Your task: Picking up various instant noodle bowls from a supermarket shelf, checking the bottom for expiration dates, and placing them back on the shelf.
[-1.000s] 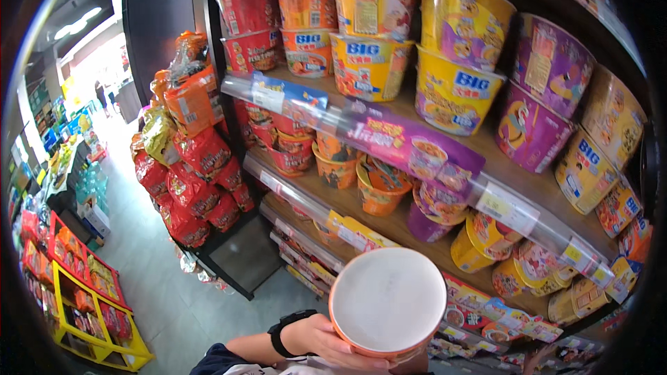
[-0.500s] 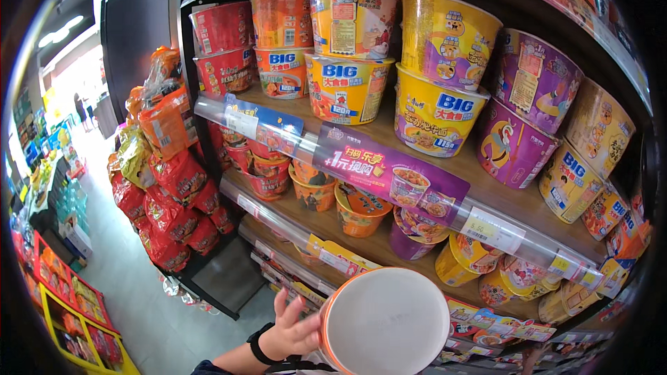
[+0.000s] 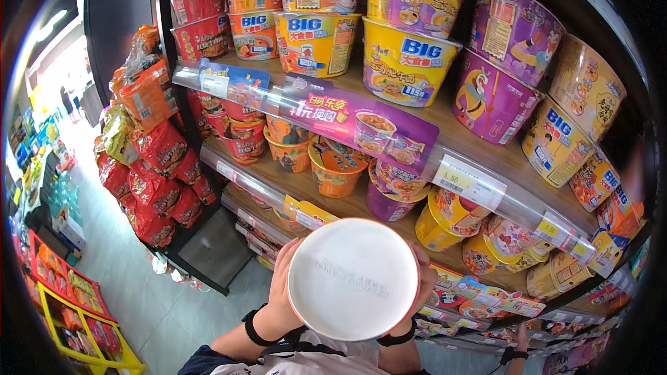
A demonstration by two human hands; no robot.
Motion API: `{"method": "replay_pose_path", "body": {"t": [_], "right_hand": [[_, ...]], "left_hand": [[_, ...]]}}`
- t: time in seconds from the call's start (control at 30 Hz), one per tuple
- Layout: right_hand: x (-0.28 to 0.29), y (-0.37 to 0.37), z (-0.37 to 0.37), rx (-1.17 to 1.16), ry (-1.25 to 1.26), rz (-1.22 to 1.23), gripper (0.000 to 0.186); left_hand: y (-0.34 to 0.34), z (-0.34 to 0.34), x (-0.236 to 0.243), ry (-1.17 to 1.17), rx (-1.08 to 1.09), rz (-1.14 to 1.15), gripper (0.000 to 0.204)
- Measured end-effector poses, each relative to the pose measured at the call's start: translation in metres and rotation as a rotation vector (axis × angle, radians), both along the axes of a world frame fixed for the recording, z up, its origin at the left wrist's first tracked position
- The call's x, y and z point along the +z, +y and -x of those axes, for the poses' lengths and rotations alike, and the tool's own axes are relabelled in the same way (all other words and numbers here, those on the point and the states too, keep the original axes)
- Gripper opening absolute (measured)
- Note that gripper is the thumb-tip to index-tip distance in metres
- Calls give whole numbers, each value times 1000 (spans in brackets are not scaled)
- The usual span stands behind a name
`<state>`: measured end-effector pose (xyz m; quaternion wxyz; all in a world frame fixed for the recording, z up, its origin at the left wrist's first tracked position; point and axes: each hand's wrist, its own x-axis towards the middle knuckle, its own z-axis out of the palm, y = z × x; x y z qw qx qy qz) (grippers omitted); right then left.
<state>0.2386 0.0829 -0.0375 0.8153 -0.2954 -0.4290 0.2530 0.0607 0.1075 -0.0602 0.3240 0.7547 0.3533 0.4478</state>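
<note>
An instant noodle cup (image 3: 351, 281) is held up in front of me, its white round base toward me. Faint print shows on that base, and a thin orange edge rings it. My left hand (image 3: 279, 298) presses on the cup's left side with fingers wrapped along it. On the opposite side my right hand (image 3: 424, 285) grips it, its fingers partly hidden in shade and behind the cup. Black bands circle both wrists. The cup's side wall and far end are hidden from this view.
Stacked noodle tubs (image 3: 410, 62) fill the upper shelf. Smaller noodle cups (image 3: 337, 167) stand below, behind a clear price rail (image 3: 542, 226). Red noodle packs (image 3: 156, 201) are piled at the left. Another hand (image 3: 521, 340) with a dark wristband shows at lower right.
The cup has moved up and left in the picture. My left hand has gone from spread fingers to gripping its side. My right hand, unseen before, now shows on the other side.
</note>
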Motion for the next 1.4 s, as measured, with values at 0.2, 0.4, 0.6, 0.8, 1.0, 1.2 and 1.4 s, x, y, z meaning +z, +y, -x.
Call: {"method": "replay_pose_path", "body": {"t": [0.2, 0.4, 0.6, 0.8, 1.0, 1.2, 1.4], "right_hand": [[22, -3, -18, 196, -411, 49, 44], [29, 14, -8, 369, -656, 215, 62], [41, 48, 8, 542, -175, 276, 52], [66, 78, 23, 506, -91, 257, 54], [74, 107, 22, 489, -97, 216, 62], [60, 96, 15, 429, -165, 124, 55], [53, 52, -19, -86, -143, 74, 28]], "left_hand": [[-11, -6, 58, -409, -132, -27, 85], [8, 14, 45, -723, -123, 387, 75], [56, 19, 67, -596, -33, 374, 46], [89, 12, 85, -752, -60, 345, 37], [135, 0, 91, -697, -65, 335, 36], [124, -26, 90, -742, -41, 193, 30], [114, -54, 69, -344, -101, -169, 33]]}}
